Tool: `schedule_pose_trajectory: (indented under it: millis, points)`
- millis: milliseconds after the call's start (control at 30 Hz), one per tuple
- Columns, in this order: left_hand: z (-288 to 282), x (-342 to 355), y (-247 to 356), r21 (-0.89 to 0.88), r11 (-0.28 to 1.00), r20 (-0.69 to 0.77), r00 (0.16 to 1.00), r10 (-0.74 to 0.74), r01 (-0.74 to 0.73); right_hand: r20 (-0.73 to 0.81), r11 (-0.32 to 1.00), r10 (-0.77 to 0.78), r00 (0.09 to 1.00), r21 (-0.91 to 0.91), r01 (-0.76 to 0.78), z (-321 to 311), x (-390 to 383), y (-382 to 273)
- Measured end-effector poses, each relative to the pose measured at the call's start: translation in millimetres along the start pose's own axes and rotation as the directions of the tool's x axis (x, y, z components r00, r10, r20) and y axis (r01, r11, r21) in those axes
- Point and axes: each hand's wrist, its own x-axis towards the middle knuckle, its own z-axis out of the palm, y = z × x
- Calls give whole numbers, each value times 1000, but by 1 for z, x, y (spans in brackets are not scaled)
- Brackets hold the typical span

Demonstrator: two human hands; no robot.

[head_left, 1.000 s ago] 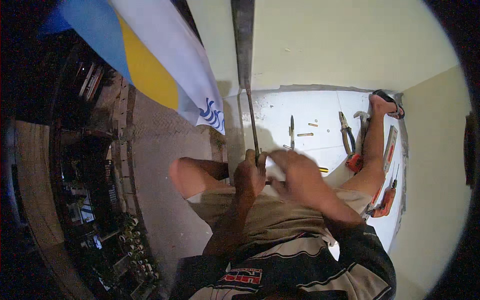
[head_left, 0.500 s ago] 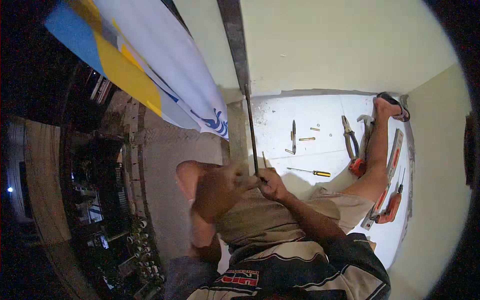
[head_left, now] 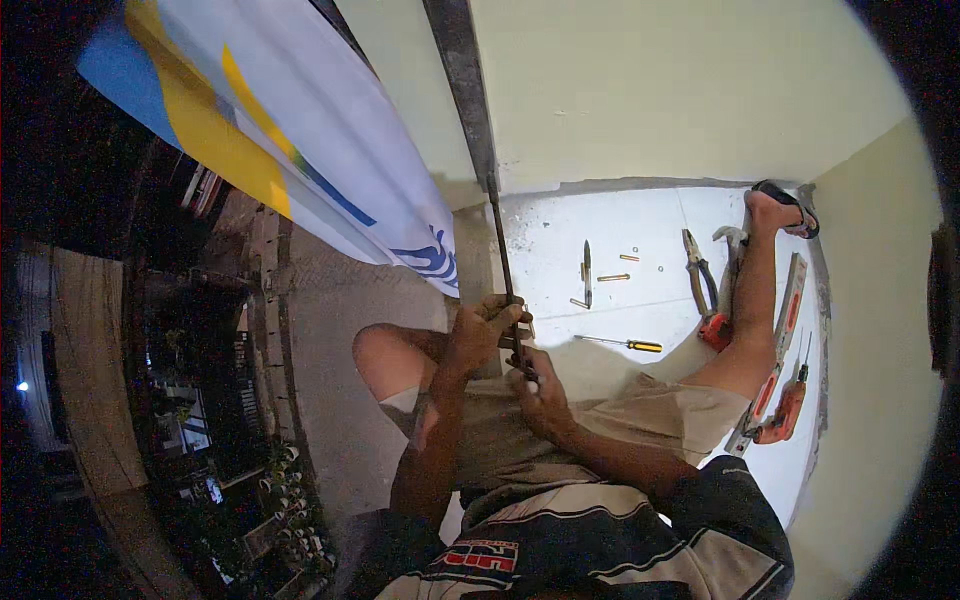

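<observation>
A thin dark metal rod (head_left: 504,240) runs from the foot of the dark upright post (head_left: 463,85) toward my lap. My left hand (head_left: 480,330) is closed round the rod, a little above its near end. Just below, my right hand (head_left: 540,395) grips the near end, with the fingers curled in; any small part inside them is hidden. Right of the hands, a screwdriver (head_left: 643,346) with a yellow and black handle lies on the white floor. Beyond it are a slim pointed tool (head_left: 587,270) and several brass-coloured bolt-like pieces (head_left: 614,277).
Pliers (head_left: 699,270), a hammer (head_left: 731,240) and a red object (head_left: 714,331) lie beside my right leg. Past the leg are a spirit level (head_left: 785,325) and a red drill (head_left: 782,425). A white, blue and yellow cloth (head_left: 330,130) hangs at left, beside the ledge and a drop.
My left hand, blurred before, has moved forward and right onto the rod. My right hand has shifted slightly nearer to me along it. The hanging cloth has swayed.
</observation>
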Motion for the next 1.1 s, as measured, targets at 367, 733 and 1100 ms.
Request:
schedule_pose_trajectory:
  millis: [367,733,1100]
  points:
    - [-20,11,17,161,977,58,987,-149,138,572,234,576,584,568,-789,-20,2,8]
    - [-15,15,25,238,966,55,992,-113,97,-21,850,-248,969,-483,208,-32,3,-63]
    - [-27,15,38,65,991,196,972,-130,119,324,442,592,738,634,-634,-24,-1,-30]
